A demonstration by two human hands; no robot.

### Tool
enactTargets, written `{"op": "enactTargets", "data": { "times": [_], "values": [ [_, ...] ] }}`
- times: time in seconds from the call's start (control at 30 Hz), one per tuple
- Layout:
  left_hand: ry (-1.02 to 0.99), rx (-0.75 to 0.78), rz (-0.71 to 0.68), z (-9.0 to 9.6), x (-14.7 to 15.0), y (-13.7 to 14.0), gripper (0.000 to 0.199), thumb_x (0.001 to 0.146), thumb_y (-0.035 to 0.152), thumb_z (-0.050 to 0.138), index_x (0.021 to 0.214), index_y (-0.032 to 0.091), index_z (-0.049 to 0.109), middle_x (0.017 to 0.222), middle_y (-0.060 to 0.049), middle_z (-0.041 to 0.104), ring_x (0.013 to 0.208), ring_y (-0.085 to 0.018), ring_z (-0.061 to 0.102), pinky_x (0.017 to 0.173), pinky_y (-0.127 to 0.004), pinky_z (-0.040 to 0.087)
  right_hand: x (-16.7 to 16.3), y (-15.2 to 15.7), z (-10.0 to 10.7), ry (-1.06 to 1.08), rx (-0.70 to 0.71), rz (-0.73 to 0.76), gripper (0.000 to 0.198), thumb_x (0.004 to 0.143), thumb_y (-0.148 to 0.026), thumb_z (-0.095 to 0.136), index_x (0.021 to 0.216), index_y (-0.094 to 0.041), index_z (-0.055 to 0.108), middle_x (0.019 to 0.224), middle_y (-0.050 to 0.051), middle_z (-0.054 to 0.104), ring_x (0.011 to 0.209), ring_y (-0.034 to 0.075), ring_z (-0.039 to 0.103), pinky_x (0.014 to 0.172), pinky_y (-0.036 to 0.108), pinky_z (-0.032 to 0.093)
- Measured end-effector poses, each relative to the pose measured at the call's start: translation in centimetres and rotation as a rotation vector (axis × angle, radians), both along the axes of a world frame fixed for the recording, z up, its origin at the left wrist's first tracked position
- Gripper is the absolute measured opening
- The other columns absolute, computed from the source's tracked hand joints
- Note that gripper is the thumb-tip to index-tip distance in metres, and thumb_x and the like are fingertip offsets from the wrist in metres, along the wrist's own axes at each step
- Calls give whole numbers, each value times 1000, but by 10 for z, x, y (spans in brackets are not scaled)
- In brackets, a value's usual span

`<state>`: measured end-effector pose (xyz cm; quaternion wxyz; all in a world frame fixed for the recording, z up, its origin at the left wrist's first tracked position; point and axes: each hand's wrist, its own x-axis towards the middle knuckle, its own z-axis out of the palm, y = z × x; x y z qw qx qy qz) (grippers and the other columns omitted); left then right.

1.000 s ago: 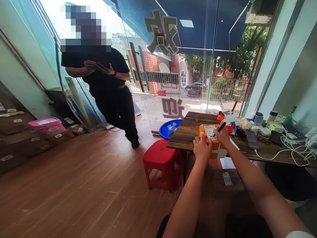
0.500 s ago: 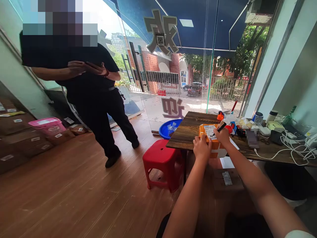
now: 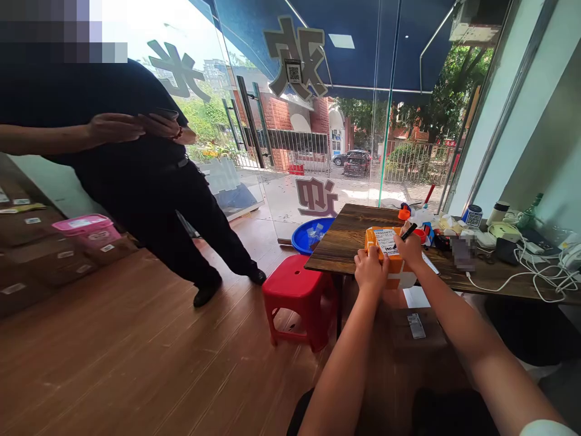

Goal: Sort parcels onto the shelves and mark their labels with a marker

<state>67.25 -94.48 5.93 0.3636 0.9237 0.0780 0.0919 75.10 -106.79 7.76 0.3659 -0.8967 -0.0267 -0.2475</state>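
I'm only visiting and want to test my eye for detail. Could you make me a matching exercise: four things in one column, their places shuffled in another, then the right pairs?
Things:
1. black pen
2. red stool
3. orange parcel
4. pink tub

Places:
A. by the brown boxes at the left
B. grasped by the person's left hand
C. in the person's right hand
D. on the floor, beside the table

Right pairs: 1-C, 2-D, 3-B, 4-A.
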Motion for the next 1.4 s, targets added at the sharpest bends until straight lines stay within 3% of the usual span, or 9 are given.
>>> {"op": "enactTargets", "data": {
  "times": [0.47,0.67,0.8,0.9,0.97,1.07,1.23,1.4],
  "values": [
    [-27,-5,3,-3,0,1,31,98,40,48,120,23,63,125,-15,57,118,-31,54,93,-42,51,2,0,-1,-34,-26,-72,25,75,-34,51,63,-28,30,50,-3,43,55,19,44,58,32,28],
    [-6,-10,-1,-1,-1,2,34,99,41,47,122,20,62,127,-16,56,120,-31,53,93,-41,51,0,1,-2,-32,3,-31,24,73,-36,50,62,-28,30,50,-3,42,55,19,43,58,32,29],
    [7,-11,-4,2,-2,2,36,100,40,46,124,19,61,128,-17,55,121,-32,52,92,-42,51,-1,2,-2,-83,134,-27,27,75,-41,50,61,-28,31,51,-4,42,56,18,45,59,32,34],
    [2,-6,-1,3,-3,2,35,99,40,47,124,20,61,129,-17,56,120,-32,53,93,-43,51,-2,0,1,-177,352,-34,30,77,-52,58,68,-26,44,60,-2,56,62,19,55,64,33,45],
    [-4,-6,5,3,-2,2,35,99,40,47,124,21,61,128,-17,57,120,-32,53,93,-44,50,-6,-6,-1,-197,513,-13,38,80,-61,58,82,-23,55,72,3,67,67,21,63,66,36,51],
    [-5,-19,10,0,-4,3,35,99,39,48,125,20,62,129,-17,57,120,-33,53,95,-44,50,-16,-23,-14,-218,608,-6,51,88,-69,49,101,-21,59,87,9,74,77,25,71,73,43,58],
    [-82,-101,16,-20,-16,6,32,97,38,50,124,24,62,132,-14,56,121,-31,53,97,-43,50,-39,-41,-60,-203,515,65,48,80,-58,71,111,-24,56,122,14,71,122,31,65,104,52,51],
    [-256,-331,-3,-54,-26,9,32,94,41,53,122,26,60,138,-12,54,132,-30,48,112,-49,41,-54,-35,-82,-244,542,60,42,86,-49,67,118,-26,54,129,13,67,130,28,60,112,53,45]
  ]
}}
